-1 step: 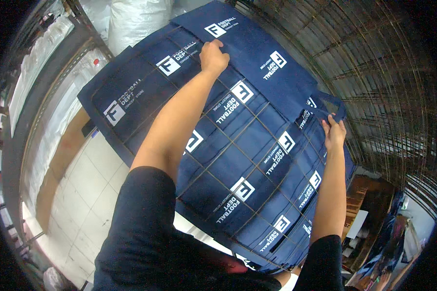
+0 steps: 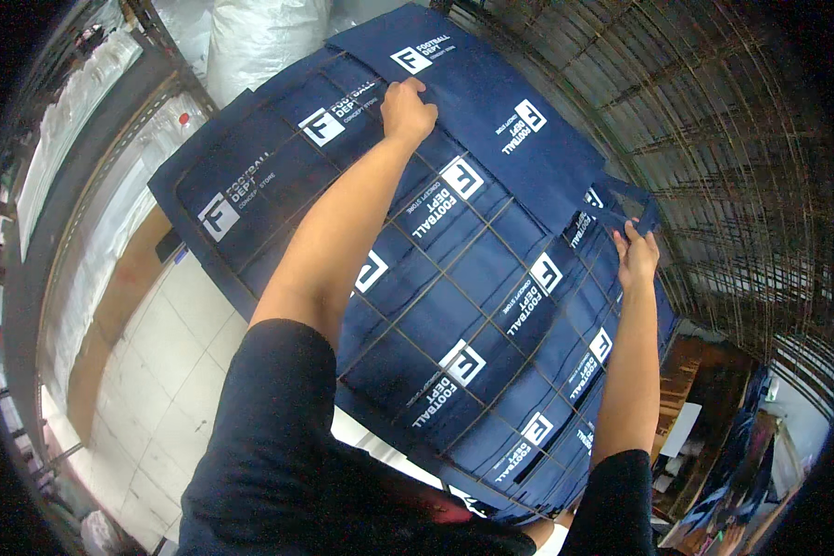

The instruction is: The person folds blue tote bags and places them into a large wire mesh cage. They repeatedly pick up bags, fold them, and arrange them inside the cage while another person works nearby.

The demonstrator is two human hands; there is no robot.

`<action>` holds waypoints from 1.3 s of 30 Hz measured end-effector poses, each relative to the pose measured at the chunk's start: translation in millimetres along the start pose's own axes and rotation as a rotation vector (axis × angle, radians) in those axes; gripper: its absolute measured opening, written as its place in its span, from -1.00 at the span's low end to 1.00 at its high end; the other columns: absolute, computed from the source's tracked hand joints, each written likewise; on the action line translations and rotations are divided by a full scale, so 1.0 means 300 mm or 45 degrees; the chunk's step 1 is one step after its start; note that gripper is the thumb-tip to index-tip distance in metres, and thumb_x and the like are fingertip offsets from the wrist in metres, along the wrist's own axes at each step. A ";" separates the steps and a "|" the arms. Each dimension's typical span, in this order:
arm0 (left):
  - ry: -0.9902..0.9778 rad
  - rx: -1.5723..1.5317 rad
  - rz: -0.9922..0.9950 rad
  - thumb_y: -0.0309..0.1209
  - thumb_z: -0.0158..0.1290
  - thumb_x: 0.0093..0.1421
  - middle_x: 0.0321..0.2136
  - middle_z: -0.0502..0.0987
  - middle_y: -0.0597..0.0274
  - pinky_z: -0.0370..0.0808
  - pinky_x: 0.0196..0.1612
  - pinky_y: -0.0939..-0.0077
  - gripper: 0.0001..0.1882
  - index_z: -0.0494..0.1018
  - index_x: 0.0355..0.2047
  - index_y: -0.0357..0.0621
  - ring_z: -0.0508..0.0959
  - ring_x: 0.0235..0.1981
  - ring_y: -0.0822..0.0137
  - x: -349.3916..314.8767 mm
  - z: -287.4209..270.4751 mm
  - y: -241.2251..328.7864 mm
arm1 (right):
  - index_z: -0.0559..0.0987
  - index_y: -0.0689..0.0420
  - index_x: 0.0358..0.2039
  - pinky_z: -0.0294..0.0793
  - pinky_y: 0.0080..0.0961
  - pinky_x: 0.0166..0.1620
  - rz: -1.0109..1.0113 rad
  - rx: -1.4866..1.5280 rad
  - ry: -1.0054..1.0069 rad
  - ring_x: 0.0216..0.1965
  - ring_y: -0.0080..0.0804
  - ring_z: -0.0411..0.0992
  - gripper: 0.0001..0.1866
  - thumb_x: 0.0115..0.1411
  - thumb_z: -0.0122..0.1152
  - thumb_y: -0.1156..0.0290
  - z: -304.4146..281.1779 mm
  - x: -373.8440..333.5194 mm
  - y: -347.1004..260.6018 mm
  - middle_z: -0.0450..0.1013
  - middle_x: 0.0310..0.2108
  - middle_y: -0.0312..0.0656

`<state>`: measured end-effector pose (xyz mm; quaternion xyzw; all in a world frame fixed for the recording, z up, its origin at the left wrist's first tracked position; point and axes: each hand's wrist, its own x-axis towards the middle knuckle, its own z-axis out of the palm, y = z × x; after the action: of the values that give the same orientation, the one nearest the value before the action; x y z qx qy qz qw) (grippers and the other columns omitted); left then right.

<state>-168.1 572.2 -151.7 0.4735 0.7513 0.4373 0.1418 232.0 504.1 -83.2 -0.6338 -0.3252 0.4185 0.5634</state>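
Navy fabric bags with white print point(image 2: 537, 153) lie overlapping on a tilted wire rack point(image 2: 445, 271), whose thin wires cross over several of them. My left hand point(image 2: 408, 113) is closed at the lower edge of the uppermost bag, pinching that edge; its fingertips are partly hidden. Farther right, my right hand point(image 2: 636, 252) has its fingers closed around a navy strap handle point(image 2: 632, 196) at that bag's right end. Both arms reach out over the rack.
Stacked wire racks point(image 2: 713, 139) rise on the right. A metal shelf frame point(image 2: 171, 56) with plastic-wrapped sheets point(image 2: 74, 120) stands left, beside a white sack point(image 2: 264, 46). Pale floor tiles point(image 2: 171, 371) show at lower left; a wooden shelf point(image 2: 681, 380) sits at lower right.
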 end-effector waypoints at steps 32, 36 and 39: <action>-1.270 -0.867 0.003 -0.46 0.19 0.00 -0.50 0.41 0.33 0.37 -0.47 0.63 -0.61 0.38 -0.14 -0.23 0.41 -0.50 0.53 -1.534 -0.812 0.169 | 0.41 0.14 0.00 0.35 -0.60 -0.19 -0.880 -0.802 1.347 -0.23 -0.53 0.34 -0.61 0.15 0.19 0.37 -1.157 -1.226 -0.209 0.36 -0.21 -0.25; -1.753 -0.857 -0.119 -0.52 0.14 0.11 -0.49 0.39 0.47 0.26 -0.44 0.77 -0.60 0.35 -0.03 -0.21 0.33 -0.52 0.65 -1.750 -0.878 0.150 | 0.50 0.20 -0.18 0.33 -0.46 -0.11 -0.987 -1.162 1.793 -0.22 -0.34 0.36 -0.74 0.11 0.19 0.41 -1.486 -1.318 -0.376 0.37 -0.29 -0.17; -1.751 -0.686 -0.027 -0.47 0.17 0.10 -0.54 0.37 0.50 0.21 -0.49 0.79 -0.63 0.39 -0.07 -0.20 0.28 -0.56 0.67 -1.762 -0.914 0.203 | 0.50 0.06 -0.18 0.36 -0.35 -0.10 -0.660 -1.413 1.809 -0.16 -0.22 0.37 -0.73 0.08 0.18 0.33 -1.738 -1.302 -0.418 0.39 -0.25 -0.16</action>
<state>-34.1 -2.4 -51.3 0.5820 0.3637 0.2096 0.6964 536.0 -52.3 112.2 -0.8267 -0.1892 -0.4201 0.3229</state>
